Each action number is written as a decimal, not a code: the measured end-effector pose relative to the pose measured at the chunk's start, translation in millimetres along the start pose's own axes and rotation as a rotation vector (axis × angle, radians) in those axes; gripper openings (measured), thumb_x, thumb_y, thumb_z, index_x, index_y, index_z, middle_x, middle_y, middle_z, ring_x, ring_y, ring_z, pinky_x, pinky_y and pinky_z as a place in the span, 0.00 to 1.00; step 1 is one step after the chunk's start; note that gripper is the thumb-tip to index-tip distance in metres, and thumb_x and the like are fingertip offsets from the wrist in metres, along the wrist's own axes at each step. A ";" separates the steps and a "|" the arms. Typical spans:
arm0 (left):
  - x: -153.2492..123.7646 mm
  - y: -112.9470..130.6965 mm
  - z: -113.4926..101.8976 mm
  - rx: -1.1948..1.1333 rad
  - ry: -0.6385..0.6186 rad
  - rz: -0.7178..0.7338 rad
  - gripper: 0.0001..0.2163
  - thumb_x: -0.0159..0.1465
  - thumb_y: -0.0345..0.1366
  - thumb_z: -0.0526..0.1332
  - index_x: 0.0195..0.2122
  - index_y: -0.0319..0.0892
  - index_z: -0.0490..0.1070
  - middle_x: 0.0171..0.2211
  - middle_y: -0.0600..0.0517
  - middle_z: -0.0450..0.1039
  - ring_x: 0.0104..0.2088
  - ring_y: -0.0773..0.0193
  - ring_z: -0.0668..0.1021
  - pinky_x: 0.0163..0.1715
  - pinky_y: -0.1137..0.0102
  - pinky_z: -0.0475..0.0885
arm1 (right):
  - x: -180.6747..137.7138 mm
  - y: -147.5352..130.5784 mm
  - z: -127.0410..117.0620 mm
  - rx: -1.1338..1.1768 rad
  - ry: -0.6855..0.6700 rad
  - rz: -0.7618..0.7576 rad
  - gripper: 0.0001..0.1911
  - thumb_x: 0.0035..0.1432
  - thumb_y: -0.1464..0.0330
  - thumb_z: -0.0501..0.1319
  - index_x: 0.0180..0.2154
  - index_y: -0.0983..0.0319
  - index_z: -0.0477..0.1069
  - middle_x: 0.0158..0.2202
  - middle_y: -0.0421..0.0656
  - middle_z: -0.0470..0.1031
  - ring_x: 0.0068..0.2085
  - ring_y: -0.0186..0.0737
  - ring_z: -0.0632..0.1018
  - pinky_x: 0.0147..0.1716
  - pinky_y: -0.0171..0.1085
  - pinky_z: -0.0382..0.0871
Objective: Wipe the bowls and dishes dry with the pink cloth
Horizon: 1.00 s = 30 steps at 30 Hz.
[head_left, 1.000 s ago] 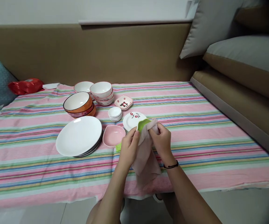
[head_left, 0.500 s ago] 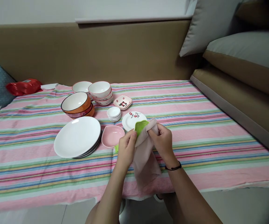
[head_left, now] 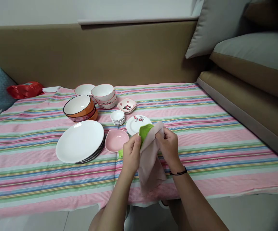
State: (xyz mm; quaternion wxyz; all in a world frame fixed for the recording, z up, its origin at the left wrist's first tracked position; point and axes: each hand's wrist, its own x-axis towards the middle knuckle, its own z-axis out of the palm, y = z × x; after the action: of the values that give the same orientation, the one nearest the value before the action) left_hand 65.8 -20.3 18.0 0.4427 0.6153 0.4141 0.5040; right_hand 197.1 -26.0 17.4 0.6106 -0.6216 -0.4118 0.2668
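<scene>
My left hand [head_left: 132, 153] is closed on the left side of a small green dish [head_left: 144, 131] with a wavy, leaf-like edge. Across the dish's right part lies a pale pinkish cloth [head_left: 149, 160], whose lower end hangs toward the table edge. My right hand [head_left: 168, 146] pinches this cloth against the dish, its fingers partly hidden in the folds. Just beyond my hands is a white plate with red flowers [head_left: 137, 123]. Left of my left hand stands a pink dish [head_left: 116, 141], with a small green piece [head_left: 121, 153] showing by its near edge.
White plates [head_left: 81, 141] are stacked at the left. Behind them stand orange bowls [head_left: 79, 106], white red-rimmed bowls [head_left: 103, 93], small white dishes [head_left: 117, 117] and a pink patterned dish [head_left: 126, 105]. A red package [head_left: 25, 89] lies far left; cushions [head_left: 252, 51] are piled at right.
My right hand has shifted slightly over the green dish with the cloth, and the cloth's folds have changed a little. My left hand keeps its hold; the other dishes stay put.
</scene>
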 end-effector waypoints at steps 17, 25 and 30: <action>-3.0 -3.0 1.3 0.047 0.068 -0.009 0.20 0.69 0.50 0.48 0.24 0.41 0.58 0.23 0.55 0.58 0.26 0.67 0.60 0.26 0.72 0.56 | 1.4 4.9 3.6 0.097 -0.153 0.038 0.10 0.47 0.64 0.64 0.26 0.63 0.68 0.23 0.35 0.62 0.27 0.31 0.61 0.25 0.31 0.57; -5.7 -1.6 2.0 0.097 0.059 0.039 0.18 0.70 0.47 0.49 0.29 0.40 0.65 0.26 0.53 0.63 0.29 0.65 0.64 0.30 0.71 0.58 | -0.3 5.6 9.7 0.201 -0.132 0.097 0.11 0.46 0.63 0.66 0.27 0.62 0.68 0.24 0.35 0.64 0.27 0.32 0.64 0.25 0.30 0.59; -7.7 1.4 0.8 0.119 0.054 0.047 0.19 0.70 0.47 0.48 0.30 0.40 0.67 0.26 0.53 0.65 0.29 0.64 0.65 0.30 0.71 0.59 | -1.8 3.2 7.8 0.142 -0.094 0.072 0.12 0.50 0.61 0.63 0.26 0.63 0.67 0.23 0.35 0.62 0.27 0.32 0.62 0.25 0.31 0.58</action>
State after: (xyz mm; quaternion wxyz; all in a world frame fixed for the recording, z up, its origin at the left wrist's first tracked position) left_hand 65.5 -28.1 17.3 0.3821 0.6363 0.4403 0.5053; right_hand 190.2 -23.1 13.1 0.6232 -0.5777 -0.3976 0.3460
